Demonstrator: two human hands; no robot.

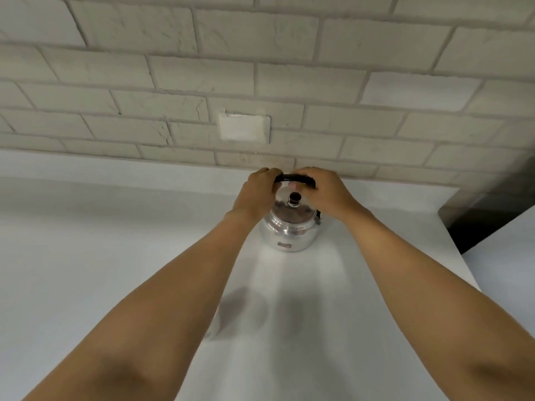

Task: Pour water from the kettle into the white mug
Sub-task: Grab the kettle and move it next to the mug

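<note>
The shiny kettle (pixel 290 228) stood upright on the white desk (pixel 115 256), close to the brick wall (pixel 260 68). Both hands, left hand (pixel 256 195) and right hand (pixel 324 191), had their fingers (pixel 307 172) wrapped around its black handle (pixel 295 178) (one at each end).

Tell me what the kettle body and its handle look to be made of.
The kettle body looks like polished metal, likely steel or aluminium: silver and mirror-bright, with reflections. Its handle, held by both hands, looks like glossy black plastic, though the exact material is uncertain.
</note>
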